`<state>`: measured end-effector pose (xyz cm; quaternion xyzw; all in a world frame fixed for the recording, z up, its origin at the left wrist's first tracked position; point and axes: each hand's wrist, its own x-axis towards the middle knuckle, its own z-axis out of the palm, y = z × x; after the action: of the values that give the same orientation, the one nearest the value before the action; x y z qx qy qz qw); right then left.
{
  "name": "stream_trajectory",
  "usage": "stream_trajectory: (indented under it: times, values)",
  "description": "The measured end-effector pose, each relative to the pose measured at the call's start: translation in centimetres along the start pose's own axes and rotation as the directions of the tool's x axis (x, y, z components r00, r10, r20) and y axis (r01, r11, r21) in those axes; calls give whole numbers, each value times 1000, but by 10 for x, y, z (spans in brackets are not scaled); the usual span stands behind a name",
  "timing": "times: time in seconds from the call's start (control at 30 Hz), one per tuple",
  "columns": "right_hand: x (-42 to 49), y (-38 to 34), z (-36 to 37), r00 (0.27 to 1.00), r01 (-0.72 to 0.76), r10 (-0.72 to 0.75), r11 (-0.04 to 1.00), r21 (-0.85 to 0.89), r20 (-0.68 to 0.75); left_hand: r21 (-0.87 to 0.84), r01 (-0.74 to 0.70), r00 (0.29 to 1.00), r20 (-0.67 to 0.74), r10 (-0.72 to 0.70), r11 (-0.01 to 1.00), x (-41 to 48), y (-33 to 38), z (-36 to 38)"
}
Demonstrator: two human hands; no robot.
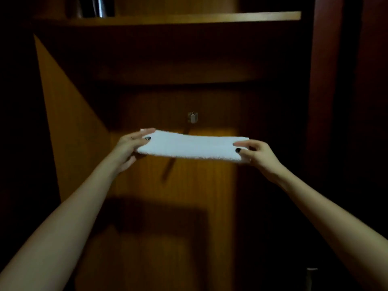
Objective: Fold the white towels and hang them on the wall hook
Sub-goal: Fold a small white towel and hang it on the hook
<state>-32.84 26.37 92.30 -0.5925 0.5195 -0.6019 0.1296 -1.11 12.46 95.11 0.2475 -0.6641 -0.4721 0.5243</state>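
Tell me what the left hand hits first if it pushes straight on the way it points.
Probably the wooden back panel, somewhere near the wall hook. The left hand grips the white towel by one end and nothing else shows ahead, though depth is hard to judge.

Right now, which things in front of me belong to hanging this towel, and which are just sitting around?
For the job: towel, folded; left grip and right grip, each holding one end; hook on the wall behind it.
Just there: shelf above; dark shiny thing on it, too dim to identify.
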Motion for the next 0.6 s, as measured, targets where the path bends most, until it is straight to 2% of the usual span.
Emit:
stream_trajectory:
  times: [0.07,0.2,0.3,0.37,0.47,0.6]
  values:
    - [21,-19,-1,999,31,-31,999,-7,32,-13,-36,999,-3,36,999,16,17,-3]
    - [73,-40,-6,994,102,-100,993,52,-43,-16,-96,995,-24,96,995,56,28,-11]
    - [113,-43,-11,996,70,-64,993,92,-65,-60,-90,996,5,90,994,80,31,-11]
    - [136,-40,-13,996,45,-37,994,95,-82,-31,-69,997,25,70,997,92,35,-4]
    - [167,-34,-16,996,29,-22,997,75,-91,6,-31,999,-35,31,1000,117,36,5]
    - [209,-22,-12,990,7,3,998,70,-138,-87,-51,996,-80,44,995,164,30,4]
